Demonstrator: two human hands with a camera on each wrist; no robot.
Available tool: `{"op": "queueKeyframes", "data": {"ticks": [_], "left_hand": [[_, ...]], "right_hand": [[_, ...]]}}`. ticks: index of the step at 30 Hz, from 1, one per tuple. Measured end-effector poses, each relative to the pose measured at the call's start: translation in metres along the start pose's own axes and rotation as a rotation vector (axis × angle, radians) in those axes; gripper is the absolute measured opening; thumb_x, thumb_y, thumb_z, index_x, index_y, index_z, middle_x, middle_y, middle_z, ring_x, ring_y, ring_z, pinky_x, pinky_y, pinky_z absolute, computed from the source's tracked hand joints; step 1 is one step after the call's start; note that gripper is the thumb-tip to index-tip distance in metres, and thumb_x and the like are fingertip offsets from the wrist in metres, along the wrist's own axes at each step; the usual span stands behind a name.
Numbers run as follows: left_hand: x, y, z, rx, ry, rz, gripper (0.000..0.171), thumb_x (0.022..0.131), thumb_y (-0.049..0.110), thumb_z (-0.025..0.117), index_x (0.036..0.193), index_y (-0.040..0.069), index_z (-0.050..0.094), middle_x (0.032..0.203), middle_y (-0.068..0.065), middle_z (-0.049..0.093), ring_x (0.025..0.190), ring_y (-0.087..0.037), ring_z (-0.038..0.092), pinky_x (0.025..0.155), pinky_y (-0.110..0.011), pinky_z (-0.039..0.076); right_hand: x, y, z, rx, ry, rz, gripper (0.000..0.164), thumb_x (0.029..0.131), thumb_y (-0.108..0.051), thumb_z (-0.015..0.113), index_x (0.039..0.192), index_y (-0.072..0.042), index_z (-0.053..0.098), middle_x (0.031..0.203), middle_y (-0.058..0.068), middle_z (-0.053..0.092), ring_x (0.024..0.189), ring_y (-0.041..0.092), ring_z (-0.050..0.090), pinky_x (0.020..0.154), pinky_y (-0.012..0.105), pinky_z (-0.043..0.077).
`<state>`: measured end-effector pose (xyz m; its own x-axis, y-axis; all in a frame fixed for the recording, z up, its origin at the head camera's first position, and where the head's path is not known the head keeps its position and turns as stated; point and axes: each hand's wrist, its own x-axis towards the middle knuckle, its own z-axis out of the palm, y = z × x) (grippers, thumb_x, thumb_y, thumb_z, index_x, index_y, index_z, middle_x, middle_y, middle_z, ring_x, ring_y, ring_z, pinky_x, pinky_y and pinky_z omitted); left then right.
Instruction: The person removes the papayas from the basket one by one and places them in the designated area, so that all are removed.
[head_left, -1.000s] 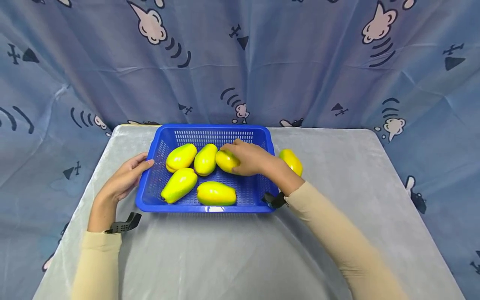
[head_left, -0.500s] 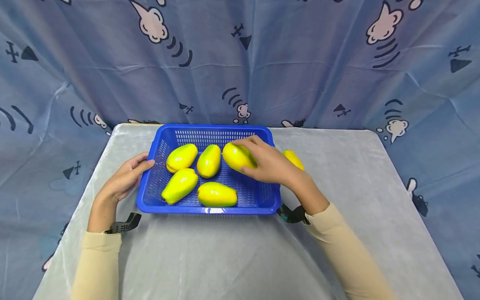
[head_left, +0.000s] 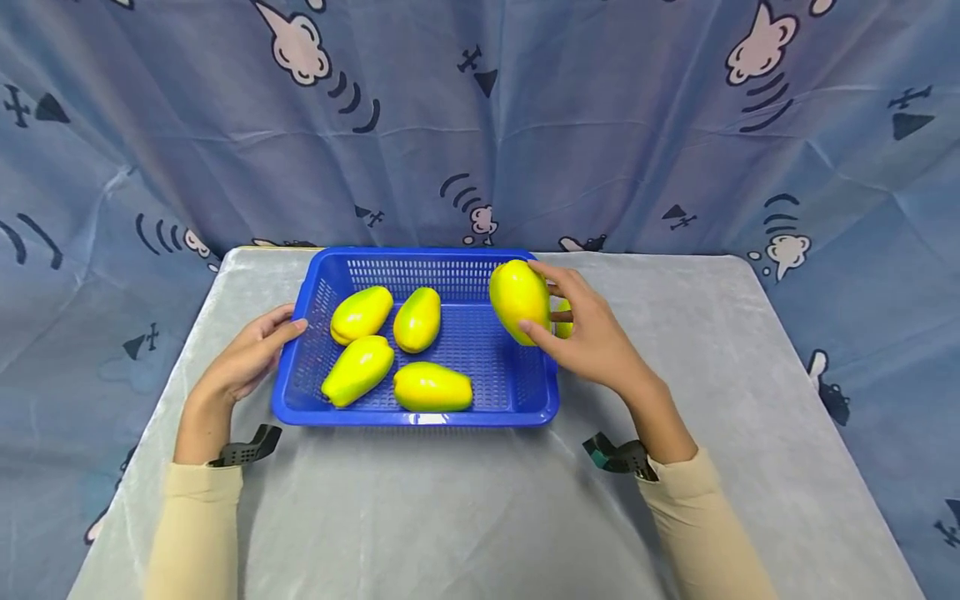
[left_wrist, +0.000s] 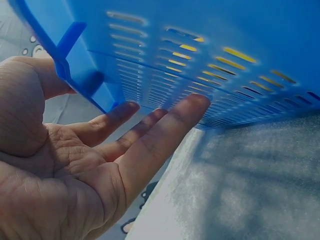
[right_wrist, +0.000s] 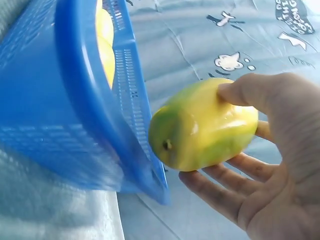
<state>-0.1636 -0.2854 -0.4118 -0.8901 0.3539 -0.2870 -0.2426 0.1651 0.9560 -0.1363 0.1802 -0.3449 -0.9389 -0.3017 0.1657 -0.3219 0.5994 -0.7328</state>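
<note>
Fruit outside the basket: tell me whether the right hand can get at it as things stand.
Probably not: the right hand is near the outside fruit, but the held fruit occupies its grip.

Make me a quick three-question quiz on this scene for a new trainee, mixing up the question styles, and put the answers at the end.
1. Count: how many papayas lie inside the blue basket?
2. True or false: the left hand is holding a papaya.
3. Multiple choice: what does the right hand grip? A, the rim of the blue basket; B, a raised papaya; C, a sleeve.

Key: 1. Four. 2. False; its thumb is at the rim of the blue basket. 3. B.
</note>
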Motion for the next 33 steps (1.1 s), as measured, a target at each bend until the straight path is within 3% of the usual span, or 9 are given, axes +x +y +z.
{"op": "queueKeyframes", "data": {"ticks": [11,14,17,19,33], "left_hand": [[-0.002,0.002,-0.004,-0.011,-0.005,0.017,0.065,0.114,0.026,0.047,0.162,-0.008,0.02,0.118,0.01,0.07,0.1,-0.007,0.074,0.084,-0.026,0.066],[-0.001,0.003,-0.002,-0.005,-0.003,0.015,0.065,0.114,0.027,0.047,0.162,-0.008,0.02,0.119,0.01,0.069,0.101,-0.006,0.073,0.085,-0.026,0.065],[0.002,0.003,0.0,-0.005,-0.008,0.024,0.065,0.114,0.028,0.047,0.162,-0.008,0.021,0.12,0.009,0.068,0.102,-0.006,0.072,0.086,-0.025,0.064],[0.004,0.002,0.001,-0.005,-0.011,0.03,0.065,0.114,0.028,0.047,0.162,-0.007,0.022,0.121,0.008,0.068,0.103,-0.006,0.072,0.087,-0.025,0.064],[-0.001,-0.004,-0.001,-0.014,0.004,0.013,0.065,0.114,0.028,0.048,0.162,-0.007,0.022,0.117,0.009,0.07,0.099,-0.006,0.073,0.085,-0.026,0.065]], "right_hand": [[-0.014,0.017,-0.015,0.063,0.112,0.039,0.072,0.098,-0.019,0.077,0.161,-0.021,0.041,0.16,0.012,0.05,0.134,0.04,0.062,0.099,0.057,0.062],[-0.018,0.024,-0.022,0.076,0.131,0.059,0.07,0.099,-0.019,0.075,0.16,-0.021,0.042,0.161,0.01,0.049,0.135,0.038,0.062,0.098,0.035,0.063],[-0.024,0.032,-0.031,0.089,0.159,0.079,0.068,0.1,-0.017,0.074,0.16,-0.022,0.043,0.162,0.008,0.048,0.135,0.036,0.061,0.092,0.012,0.057],[-0.027,0.037,-0.037,0.095,0.173,0.091,0.068,0.1,-0.016,0.074,0.16,-0.022,0.043,0.163,0.006,0.048,0.134,0.035,0.061,0.089,0.005,0.052],[-0.042,0.064,-0.051,0.057,0.23,0.212,0.07,0.102,-0.029,0.071,0.164,-0.024,0.038,0.164,0.01,0.045,0.139,0.037,0.057,0.087,0.0,0.047]]}}
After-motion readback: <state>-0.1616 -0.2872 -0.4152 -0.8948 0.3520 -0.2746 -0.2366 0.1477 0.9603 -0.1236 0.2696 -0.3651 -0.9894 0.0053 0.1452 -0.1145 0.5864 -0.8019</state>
